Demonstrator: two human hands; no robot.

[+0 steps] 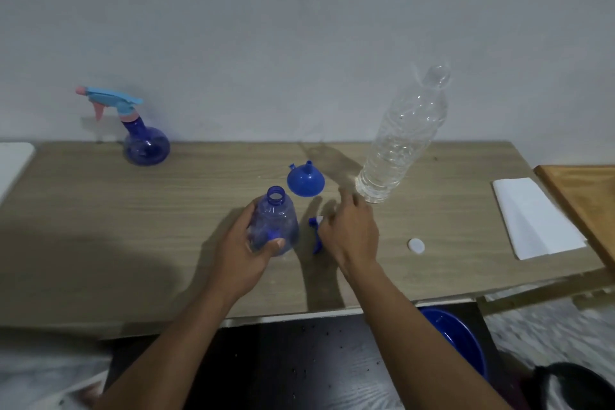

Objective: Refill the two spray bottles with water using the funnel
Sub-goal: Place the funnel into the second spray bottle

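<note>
The uncapped blue spray bottle (274, 223) stands mid-tabletop (133, 226), gripped by the left hand (246, 253), its fingers (274, 247) curled round the body. Just beside it, the right hand (352, 233) hovers, fingers loosely spread and holding nothing, over the detached trigger head (315, 236). The upturned funnel (305, 178) sits just behind, the second spray bottle (146, 146) stands far left, and the water bottle (399, 140) is at the right.

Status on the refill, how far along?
Done: water bottle uncapped, cap on the table; sprayer head off, lying by the right hand. In hand: left hand grips the open spray bottle. Left: funnel lies unused; both fills; second spray bottle still has its head on.
</note>
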